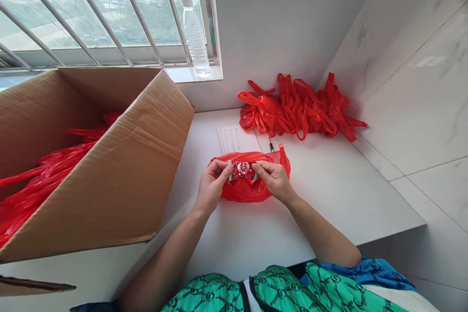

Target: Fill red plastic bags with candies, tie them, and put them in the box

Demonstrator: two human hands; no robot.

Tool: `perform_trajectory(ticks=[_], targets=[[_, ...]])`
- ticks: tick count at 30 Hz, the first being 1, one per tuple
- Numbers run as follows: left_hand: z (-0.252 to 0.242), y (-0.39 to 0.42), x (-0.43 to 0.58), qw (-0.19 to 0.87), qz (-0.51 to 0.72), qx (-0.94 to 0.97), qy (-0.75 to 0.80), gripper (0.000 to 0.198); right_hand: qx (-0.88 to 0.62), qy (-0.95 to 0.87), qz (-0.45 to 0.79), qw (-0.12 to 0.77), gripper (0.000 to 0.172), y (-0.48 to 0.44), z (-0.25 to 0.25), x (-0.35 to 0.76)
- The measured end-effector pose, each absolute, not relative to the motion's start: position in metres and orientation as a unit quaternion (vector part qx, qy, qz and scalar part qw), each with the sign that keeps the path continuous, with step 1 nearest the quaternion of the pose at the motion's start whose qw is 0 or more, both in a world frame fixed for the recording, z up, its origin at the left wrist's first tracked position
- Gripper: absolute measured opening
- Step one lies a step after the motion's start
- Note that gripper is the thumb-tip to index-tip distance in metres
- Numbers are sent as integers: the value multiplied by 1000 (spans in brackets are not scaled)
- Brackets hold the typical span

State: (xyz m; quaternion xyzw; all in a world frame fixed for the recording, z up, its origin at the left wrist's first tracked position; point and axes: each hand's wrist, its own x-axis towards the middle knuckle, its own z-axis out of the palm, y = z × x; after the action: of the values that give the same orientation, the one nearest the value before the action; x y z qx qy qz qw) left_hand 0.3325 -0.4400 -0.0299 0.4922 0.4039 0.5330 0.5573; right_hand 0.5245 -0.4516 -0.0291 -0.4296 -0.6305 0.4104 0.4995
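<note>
Between my two hands is a small red wrapped packet (243, 169) with a pale heart-shaped emblem and a character printed on it. My left hand (215, 181) pinches its left end between thumb and fingertips. At the other end, my right hand (275, 181) grips it the same way. Directly beneath lies a red plastic bag (248, 193), spread on the white tabletop (314, 180); what is inside the bag cannot be made out. Behind the bag are a printed sheet of paper (234, 139) and a black pen (271, 146), both partly covered.
A large open cardboard box (120, 180) holding red plastic bags (62, 161) stands at the left. Several tied red bags (292, 107) are heaped against the back wall. A clear water bottle (195, 39) stands on the sill by the barred window. Tiled wall (420, 87) bounds the right side.
</note>
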Motion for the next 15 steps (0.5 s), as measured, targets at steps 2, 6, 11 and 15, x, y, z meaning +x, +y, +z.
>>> perform_trajectory(ticks=[2, 6, 11, 15], targets=[[-30, -440, 333, 548, 543, 488, 408, 30, -449, -625, 413, 487, 40, -453, -29, 525], [-31, -439, 333, 566, 542, 467, 409, 30, -445, -632, 439, 458, 39, -453, -31, 524], [-30, -440, 331, 569, 460, 530, 430, 39, -457, -620, 421, 479, 44, -450, -36, 524], [-24, -443, 329, 512, 452, 600, 417, 39, -464, -629, 398, 481, 47, -450, -35, 528]])
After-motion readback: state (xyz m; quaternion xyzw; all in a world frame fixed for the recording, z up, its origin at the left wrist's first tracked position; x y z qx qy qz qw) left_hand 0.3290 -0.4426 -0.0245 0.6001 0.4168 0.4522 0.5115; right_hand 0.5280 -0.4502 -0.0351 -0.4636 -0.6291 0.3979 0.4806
